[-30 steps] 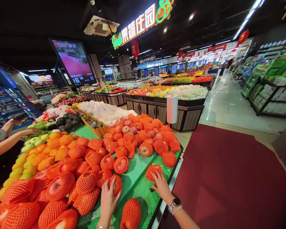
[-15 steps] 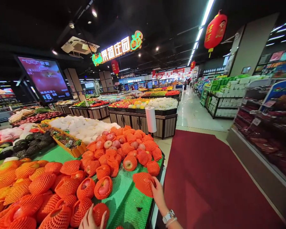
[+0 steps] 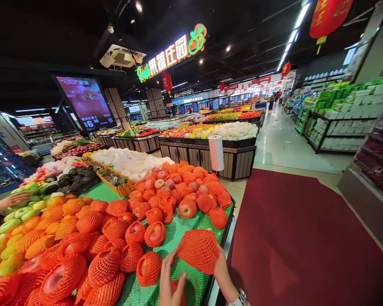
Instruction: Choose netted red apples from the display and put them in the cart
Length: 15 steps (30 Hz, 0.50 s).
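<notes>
An orange foam fruit net [image 3: 198, 250] is in my right hand [image 3: 222, 270], whose fingers grip its right end above the green mat; whether fruit sits inside is hidden. My left hand [image 3: 170, 280] has its fingers and thumb apart. Its fingertips are close to the net's left edge, and I cannot tell if they touch it. Part of another orange net [image 3: 179, 288] shows beneath that hand. Just left of it, a netted apple [image 3: 149, 268] rests on the green mat [image 3: 134, 289]. More netted apples [image 3: 188, 207] are heaped behind and to the left.
Another person's hand [image 3: 17, 199] reaches over green fruit at the far left. A yellow divider [image 3: 116, 189] parts the heaps. A white bag roll [image 3: 216, 153] stands at the stand's back corner. Dark red carpet [image 3: 293, 229] covers the floor to the right.
My left hand has moved away from the netted apple, rightward to the net in my right hand. My view has turned left, and another person's hand now shows at the far left.
</notes>
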Each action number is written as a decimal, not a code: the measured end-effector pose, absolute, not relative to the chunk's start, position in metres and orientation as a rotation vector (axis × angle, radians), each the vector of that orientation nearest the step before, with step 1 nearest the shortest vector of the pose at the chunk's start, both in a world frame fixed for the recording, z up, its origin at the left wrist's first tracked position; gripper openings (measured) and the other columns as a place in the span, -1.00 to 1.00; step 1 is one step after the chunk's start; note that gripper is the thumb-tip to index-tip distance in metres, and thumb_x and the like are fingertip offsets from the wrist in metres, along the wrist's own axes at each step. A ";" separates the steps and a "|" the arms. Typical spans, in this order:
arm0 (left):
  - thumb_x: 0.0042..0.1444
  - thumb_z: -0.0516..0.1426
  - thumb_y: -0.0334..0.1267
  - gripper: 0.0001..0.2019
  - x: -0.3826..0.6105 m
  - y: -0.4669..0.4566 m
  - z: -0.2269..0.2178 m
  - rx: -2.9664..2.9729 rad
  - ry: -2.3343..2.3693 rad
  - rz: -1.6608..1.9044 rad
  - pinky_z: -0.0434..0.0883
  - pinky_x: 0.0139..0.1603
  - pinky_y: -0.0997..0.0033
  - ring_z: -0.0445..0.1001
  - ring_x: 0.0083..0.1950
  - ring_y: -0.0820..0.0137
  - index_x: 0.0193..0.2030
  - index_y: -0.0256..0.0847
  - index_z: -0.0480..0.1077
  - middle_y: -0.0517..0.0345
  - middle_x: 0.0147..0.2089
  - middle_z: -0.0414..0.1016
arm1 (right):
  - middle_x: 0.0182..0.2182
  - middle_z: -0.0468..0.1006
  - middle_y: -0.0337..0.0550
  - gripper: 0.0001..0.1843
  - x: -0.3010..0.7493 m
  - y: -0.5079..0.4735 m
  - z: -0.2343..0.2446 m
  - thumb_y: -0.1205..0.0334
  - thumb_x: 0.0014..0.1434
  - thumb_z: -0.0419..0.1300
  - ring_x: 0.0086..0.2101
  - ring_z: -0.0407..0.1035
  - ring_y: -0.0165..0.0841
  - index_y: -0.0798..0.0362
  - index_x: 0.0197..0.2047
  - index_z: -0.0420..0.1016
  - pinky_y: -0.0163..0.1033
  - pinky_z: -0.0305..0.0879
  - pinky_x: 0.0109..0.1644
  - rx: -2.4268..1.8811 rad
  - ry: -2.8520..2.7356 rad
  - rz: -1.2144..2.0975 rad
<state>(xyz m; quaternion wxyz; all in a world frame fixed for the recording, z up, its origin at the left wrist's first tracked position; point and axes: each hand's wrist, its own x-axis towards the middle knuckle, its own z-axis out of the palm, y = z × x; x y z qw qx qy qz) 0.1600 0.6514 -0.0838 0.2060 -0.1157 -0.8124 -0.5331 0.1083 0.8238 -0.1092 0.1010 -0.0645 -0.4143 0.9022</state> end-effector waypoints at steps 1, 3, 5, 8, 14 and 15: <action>0.23 0.14 -0.06 -0.55 0.160 0.656 -0.079 -0.326 -2.296 -1.416 0.39 0.18 0.09 0.42 0.15 0.13 0.20 -0.17 0.36 -0.11 0.19 0.38 | -0.43 0.59 -0.06 -0.49 0.112 0.823 -0.105 -0.28 -0.14 0.34 -0.21 0.50 -0.12 0.02 -0.38 0.57 -0.07 0.46 -0.03 -0.170 -1.233 2.687; 0.22 0.15 -0.09 -0.63 0.160 0.658 -0.071 -0.256 -2.303 -1.227 0.35 0.20 0.00 0.38 0.17 0.08 0.12 -0.17 0.44 -0.14 0.14 0.38 | -0.41 0.59 -0.03 -0.55 0.119 0.824 -0.096 -0.19 -0.14 0.38 -0.19 0.49 -0.11 0.05 -0.39 0.57 -0.08 0.43 -0.01 -0.083 -1.345 2.657; 0.26 0.10 -0.16 -0.76 0.158 0.654 -0.065 -0.309 -2.319 -1.107 0.37 0.15 0.04 0.40 0.13 0.10 -0.04 -0.16 0.51 -0.13 0.06 0.41 | -0.39 0.59 -0.02 -0.61 0.124 0.829 -0.090 -0.08 -0.11 0.40 -0.21 0.47 -0.12 0.08 -0.37 0.58 -0.11 0.42 -0.02 0.058 -1.602 2.503; 0.29 0.01 -0.32 -0.79 0.155 0.646 -0.062 -0.744 -2.362 -1.123 0.44 0.05 0.25 0.49 -0.04 0.24 -0.16 -0.15 0.49 -0.03 -0.13 0.52 | -0.41 0.56 -0.03 -0.63 0.126 0.837 -0.086 -0.07 0.09 0.26 -0.28 0.43 -0.19 0.12 -0.37 0.56 -0.16 0.42 -0.12 0.173 -1.901 2.267; 0.26 0.05 -0.13 -0.72 0.148 0.666 -0.082 -0.768 -2.563 -1.441 0.49 -0.06 0.31 0.56 -0.11 0.21 -0.23 -0.23 0.54 -0.13 -0.15 0.58 | -0.33 0.56 -0.04 -0.76 0.124 0.846 -0.096 0.14 0.13 0.12 -0.26 0.44 -0.22 0.09 -0.31 0.54 -0.21 0.39 -0.12 0.078 -2.044 2.144; 0.20 0.12 -0.02 -0.66 0.147 0.671 -0.088 -0.646 -2.629 -1.540 0.51 -0.06 0.27 0.56 -0.10 0.15 -0.16 -0.25 0.55 -0.18 -0.10 0.58 | -0.25 0.56 -0.01 -0.76 0.124 0.849 -0.100 0.19 0.11 0.10 -0.21 0.45 -0.21 0.09 -0.25 0.54 -0.22 0.38 -0.10 0.039 -2.065 2.103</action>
